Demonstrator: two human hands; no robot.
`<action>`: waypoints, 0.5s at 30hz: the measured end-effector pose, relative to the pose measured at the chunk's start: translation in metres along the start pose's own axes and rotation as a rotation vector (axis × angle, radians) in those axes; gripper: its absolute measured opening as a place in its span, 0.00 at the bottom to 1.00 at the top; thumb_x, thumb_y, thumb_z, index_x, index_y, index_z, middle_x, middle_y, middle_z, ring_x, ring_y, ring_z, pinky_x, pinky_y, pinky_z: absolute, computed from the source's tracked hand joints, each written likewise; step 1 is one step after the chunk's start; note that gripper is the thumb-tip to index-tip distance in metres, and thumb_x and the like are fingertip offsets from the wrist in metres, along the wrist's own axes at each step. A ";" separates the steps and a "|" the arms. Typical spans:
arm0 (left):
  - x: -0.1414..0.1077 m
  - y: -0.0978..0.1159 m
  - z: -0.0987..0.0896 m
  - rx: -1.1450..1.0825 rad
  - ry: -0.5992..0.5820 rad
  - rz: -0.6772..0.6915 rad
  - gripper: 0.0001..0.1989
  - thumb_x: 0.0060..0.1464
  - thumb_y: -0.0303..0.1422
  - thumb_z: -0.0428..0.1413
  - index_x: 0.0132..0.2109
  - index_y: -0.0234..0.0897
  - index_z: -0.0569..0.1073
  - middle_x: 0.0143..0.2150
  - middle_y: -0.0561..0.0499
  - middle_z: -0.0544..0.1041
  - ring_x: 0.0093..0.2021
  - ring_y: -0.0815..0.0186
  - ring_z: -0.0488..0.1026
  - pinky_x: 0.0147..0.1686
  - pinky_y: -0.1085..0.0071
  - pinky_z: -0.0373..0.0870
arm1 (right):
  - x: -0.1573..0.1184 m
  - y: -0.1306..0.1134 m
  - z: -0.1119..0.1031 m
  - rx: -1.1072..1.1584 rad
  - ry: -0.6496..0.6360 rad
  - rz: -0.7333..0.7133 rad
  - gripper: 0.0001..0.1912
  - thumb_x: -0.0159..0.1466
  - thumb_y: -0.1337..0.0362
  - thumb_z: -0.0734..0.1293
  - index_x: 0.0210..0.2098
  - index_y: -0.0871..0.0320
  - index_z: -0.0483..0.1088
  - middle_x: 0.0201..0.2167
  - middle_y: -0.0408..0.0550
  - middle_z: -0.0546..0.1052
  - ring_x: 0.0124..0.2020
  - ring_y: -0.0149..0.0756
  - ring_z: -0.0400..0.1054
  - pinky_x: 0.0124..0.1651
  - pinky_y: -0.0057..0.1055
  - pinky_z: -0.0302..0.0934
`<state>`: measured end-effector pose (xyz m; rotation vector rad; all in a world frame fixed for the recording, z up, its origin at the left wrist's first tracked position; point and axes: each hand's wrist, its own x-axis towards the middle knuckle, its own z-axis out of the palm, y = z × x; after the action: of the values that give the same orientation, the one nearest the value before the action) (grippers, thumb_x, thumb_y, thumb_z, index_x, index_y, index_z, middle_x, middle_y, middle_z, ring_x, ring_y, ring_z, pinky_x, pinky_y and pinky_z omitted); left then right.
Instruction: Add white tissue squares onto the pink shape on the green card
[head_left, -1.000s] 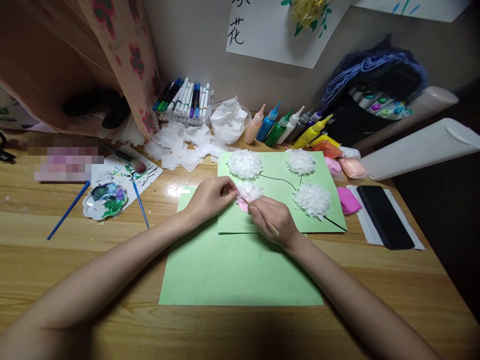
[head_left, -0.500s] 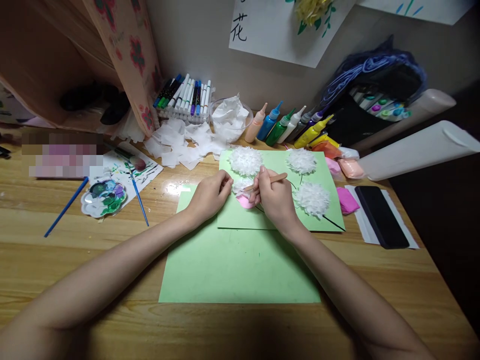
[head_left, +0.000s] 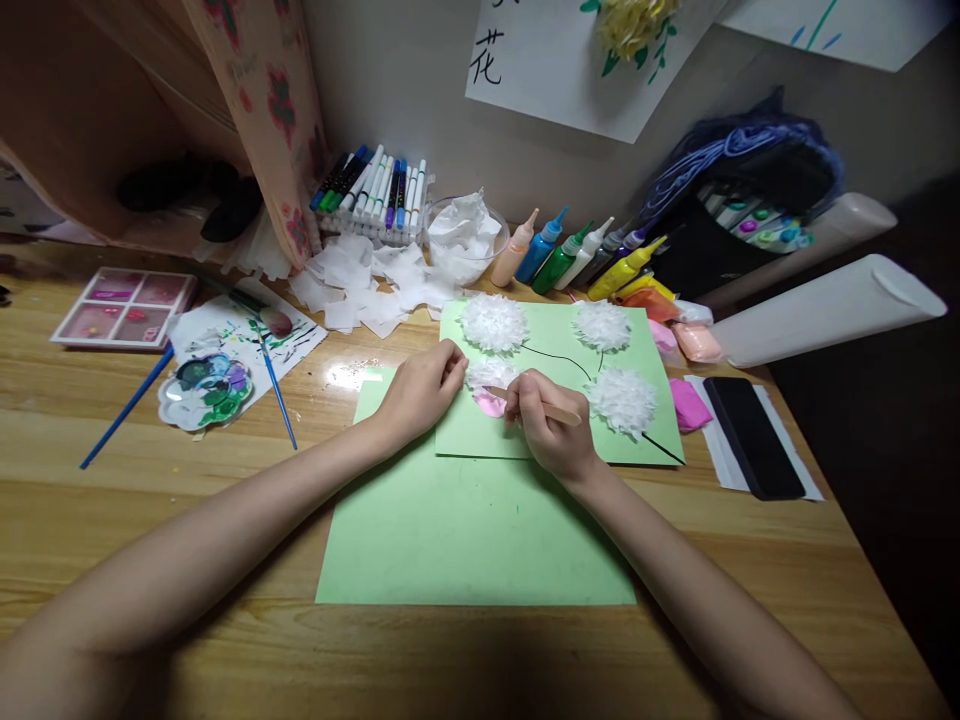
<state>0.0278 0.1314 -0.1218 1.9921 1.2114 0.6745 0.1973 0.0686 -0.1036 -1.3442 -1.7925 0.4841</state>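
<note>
In the head view's centre, a wooden stick (head_left: 561, 413) is gripped by the right hand (head_left: 551, 425), its handle just swung lower; the pink piece (head_left: 491, 403) (below a white flower (head_left: 491, 374)) is apparently being worked. The left hand's (head_left: 424, 387) fingers are curled, any grip indiscernible.

Lots going on across this wooden table (head_left: 75, 525) — a large green sheet (head_left: 472, 540) lies mid-table, a smaller green sheet (head_left: 517, 437) overlapping its far part and reaching past it towards the right edge. Nearer that edge, white paper (head_left: 718, 440) and a bright pink packet (head_left: 690, 405). Along the far edge we have markers (head_left: 379, 190), a clear bowl (head_left: 457, 275), squeeze bottles (head_left: 555, 268), with white paper squares (head_left: 386, 285) scattered before the markers. And over at the far left — a four-part case (head_left: 124, 308), a paint-marked sheet (head_left: 225, 320), one blue brush (head_left: 127, 407).
</note>
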 end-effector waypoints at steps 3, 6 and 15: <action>0.000 0.000 0.000 -0.004 0.000 -0.005 0.08 0.61 0.34 0.45 0.36 0.37 0.67 0.30 0.52 0.74 0.30 0.66 0.70 0.30 0.70 0.60 | 0.002 0.002 0.003 0.012 0.003 0.041 0.20 0.70 0.62 0.53 0.23 0.56 0.61 0.17 0.41 0.68 0.19 0.28 0.64 0.25 0.26 0.57; 0.000 0.000 0.000 0.002 0.000 -0.009 0.08 0.61 0.34 0.46 0.36 0.37 0.67 0.29 0.52 0.74 0.30 0.66 0.70 0.30 0.70 0.60 | 0.003 0.004 0.006 0.048 0.018 0.086 0.20 0.70 0.60 0.54 0.23 0.56 0.61 0.17 0.41 0.68 0.19 0.28 0.65 0.25 0.26 0.58; 0.000 0.001 0.000 0.011 -0.008 -0.022 0.08 0.61 0.34 0.46 0.36 0.37 0.67 0.29 0.52 0.74 0.29 0.66 0.69 0.30 0.71 0.59 | 0.017 -0.001 0.014 0.244 0.128 0.360 0.22 0.69 0.51 0.54 0.23 0.56 0.62 0.13 0.40 0.70 0.15 0.29 0.66 0.19 0.25 0.59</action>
<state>0.0281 0.1312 -0.1206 1.9854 1.2334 0.6496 0.1838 0.0858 -0.1050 -1.4905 -1.3430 0.7655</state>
